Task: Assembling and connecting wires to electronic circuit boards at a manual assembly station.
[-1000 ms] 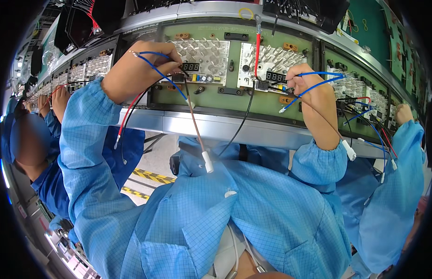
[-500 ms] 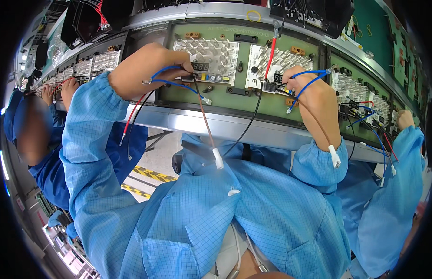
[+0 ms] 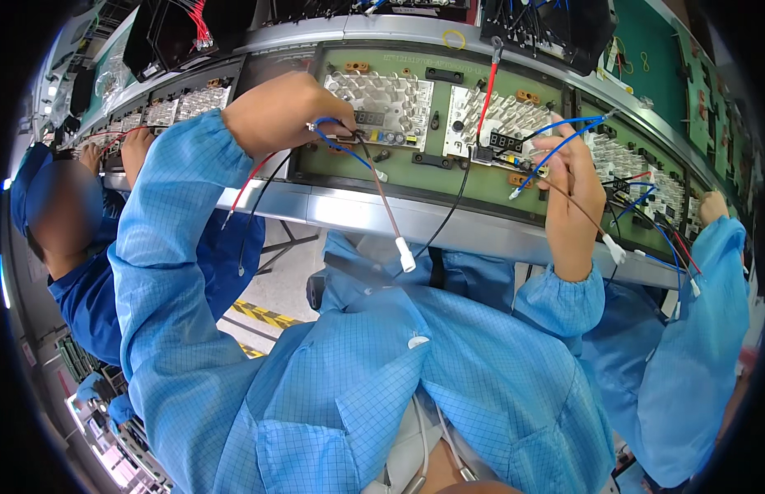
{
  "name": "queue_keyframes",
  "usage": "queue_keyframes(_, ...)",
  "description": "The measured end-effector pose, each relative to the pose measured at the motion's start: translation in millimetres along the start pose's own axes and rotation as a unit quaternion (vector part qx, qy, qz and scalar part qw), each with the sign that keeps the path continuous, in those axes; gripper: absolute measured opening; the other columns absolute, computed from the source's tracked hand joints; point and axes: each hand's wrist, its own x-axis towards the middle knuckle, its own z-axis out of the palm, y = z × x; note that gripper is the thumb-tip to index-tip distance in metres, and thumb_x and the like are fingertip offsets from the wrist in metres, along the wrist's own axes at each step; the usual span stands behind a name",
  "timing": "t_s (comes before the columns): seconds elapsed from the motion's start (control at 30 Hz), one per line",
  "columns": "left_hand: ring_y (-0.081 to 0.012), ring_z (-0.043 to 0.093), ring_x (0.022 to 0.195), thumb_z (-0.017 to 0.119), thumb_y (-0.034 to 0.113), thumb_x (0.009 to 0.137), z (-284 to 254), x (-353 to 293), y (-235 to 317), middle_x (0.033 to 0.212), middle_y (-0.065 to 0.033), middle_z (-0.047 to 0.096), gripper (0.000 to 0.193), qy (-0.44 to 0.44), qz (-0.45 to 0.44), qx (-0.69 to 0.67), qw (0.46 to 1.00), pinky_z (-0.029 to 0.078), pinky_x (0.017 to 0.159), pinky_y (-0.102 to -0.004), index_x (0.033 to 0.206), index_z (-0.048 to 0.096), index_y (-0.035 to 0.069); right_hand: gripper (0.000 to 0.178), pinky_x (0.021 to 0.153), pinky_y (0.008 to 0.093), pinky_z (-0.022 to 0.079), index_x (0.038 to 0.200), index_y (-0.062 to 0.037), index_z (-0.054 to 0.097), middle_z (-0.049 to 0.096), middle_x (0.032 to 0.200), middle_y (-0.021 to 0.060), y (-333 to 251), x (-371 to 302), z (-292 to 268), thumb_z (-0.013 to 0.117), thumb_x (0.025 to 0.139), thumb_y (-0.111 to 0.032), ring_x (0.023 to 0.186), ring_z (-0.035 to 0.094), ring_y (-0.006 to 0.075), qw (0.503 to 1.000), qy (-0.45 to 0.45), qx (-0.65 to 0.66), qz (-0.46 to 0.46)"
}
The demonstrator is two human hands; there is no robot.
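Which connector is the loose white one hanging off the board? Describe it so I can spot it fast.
Start at the long green panel along the bench. From the left hand a brown wire drops over the grey rail. At its end hangs the white plug, the only one dangling in front of the blue smock.

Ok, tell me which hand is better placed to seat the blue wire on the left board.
Left. The left hand already pinches the blue wire at the left board; the right hand is occupied at the right board, probably too far across.
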Motion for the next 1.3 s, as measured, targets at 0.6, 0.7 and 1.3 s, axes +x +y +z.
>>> queue_keyframes(0.6, -0.0309, 0.062, 0.078, 0.060, 0.010, 0.082, 20, 2, -4, 0.081, -0.0094, 0.063, 0.006, 0.023, 0.013, 0.032, 0.999, 0.050, 0.068, -0.0415, 0.087, 0.062, 0.011, 0.038, 0.056, 0.0200, 0.039, 0.130, 0.0009, 0.047, 0.051, 0.106, 0.0046, 31, -12, 2, 0.038, 0.094, -0.002, 0.079, 0.048, 0.0091, 0.997, -0.033, -0.014, -0.064)
queue_keyframes(0.7, -0.0309, 0.061, 0.076, 0.060, 0.013, 0.082, 15, 0, -6, 0.080, -0.0103, 0.063, 0.006, 0.019, 0.059, 0.016, 0.998, 0.049, 0.068, -0.0409, 0.086, 0.062, 0.008, 0.039, 0.052, 0.0174, 0.033, 0.133, 0.0006, 0.045, 0.049, 0.105, 0.0031, 30, -19, -4, 0.040, 0.094, -0.002, 0.074, 0.045, 0.0062, 0.999, -0.022, 0.016, -0.037)
queue_keyframes(1.3, -0.0322, 0.062, 0.078, 0.062, 0.016, 0.081, 2, 3, 2, 0.080, -0.0111, 0.064, 0.010, -0.005, 0.040, 0.050, 0.998, 0.049, 0.069, -0.0413, 0.085, 0.062, 0.007, 0.031, 0.085, 0.0254, 0.045, 0.122, 0.0014, 0.054, 0.061, 0.108, 0.0088, 32, 1, -2, 0.045, 0.098, -0.016, 0.098, 0.058, 0.0143, 0.997, -0.011, -0.017, -0.076)
